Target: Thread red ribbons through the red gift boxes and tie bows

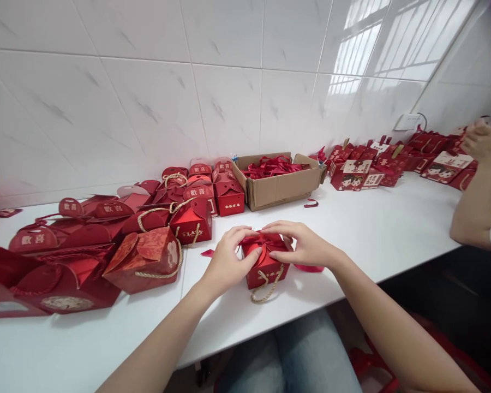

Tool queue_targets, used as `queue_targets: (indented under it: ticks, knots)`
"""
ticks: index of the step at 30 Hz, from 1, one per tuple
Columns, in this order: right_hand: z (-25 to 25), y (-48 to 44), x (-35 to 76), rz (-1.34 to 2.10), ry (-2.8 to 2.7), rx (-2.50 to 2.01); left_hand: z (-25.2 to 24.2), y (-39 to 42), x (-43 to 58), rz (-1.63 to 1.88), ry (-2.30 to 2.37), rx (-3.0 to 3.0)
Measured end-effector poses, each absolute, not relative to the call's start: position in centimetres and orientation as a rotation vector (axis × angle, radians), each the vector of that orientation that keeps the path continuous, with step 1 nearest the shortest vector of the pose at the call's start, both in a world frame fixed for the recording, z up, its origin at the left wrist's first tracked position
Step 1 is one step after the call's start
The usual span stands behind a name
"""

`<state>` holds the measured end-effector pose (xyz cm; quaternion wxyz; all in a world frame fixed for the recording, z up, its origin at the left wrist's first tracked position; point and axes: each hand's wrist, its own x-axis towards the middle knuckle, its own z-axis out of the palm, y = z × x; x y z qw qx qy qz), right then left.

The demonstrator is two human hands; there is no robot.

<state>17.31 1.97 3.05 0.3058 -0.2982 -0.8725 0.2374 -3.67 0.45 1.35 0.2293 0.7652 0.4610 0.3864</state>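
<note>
From where I stand, the small red box (257,279) sits on the white tabletop (376,229) right in front of the seated person, between the left hand (231,255) and the right hand (306,244). The fingers of both hands curve over its top, moderately spread, holding it from either side, with red ribbon (262,239) under them. I can't tell whether they pinch the ribbon too. A gold cord (265,298) hangs at its front; what's inside is hidden.

Against the wall (229,109), a cardboard carton (284,191) holds a heap of red ribbons (272,166).

The front edge of the tabletop runs close before the held box, just above the jeans (298,355). White surface shows between the right hand and the cartoon-faced boxes (354,176) farther right, while red gift boxes (147,256) crowd the left side.

I count one carton, one held box and one loose ribbon scrap (311,203) by the carton. The left-hand boxes overlap too much to count. At far right, a co-worker's hand (485,144) is raised beside more boxes.
</note>
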Motion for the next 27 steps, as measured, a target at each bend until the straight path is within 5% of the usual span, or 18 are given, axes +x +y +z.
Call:
queue_targets:
  ticks: [14, 27]
  knots:
    - [1.8, 1.5, 17.1, 0.592, -2.024, -1.007, 0.4, 0.5, -3.7, 1.108, 1.37, 1.918]
    - [0.5, 0.3, 18.3, 1.345, -1.646, -1.317, -0.5, 1.2, -4.3, 1.066, 1.576, 1.792]
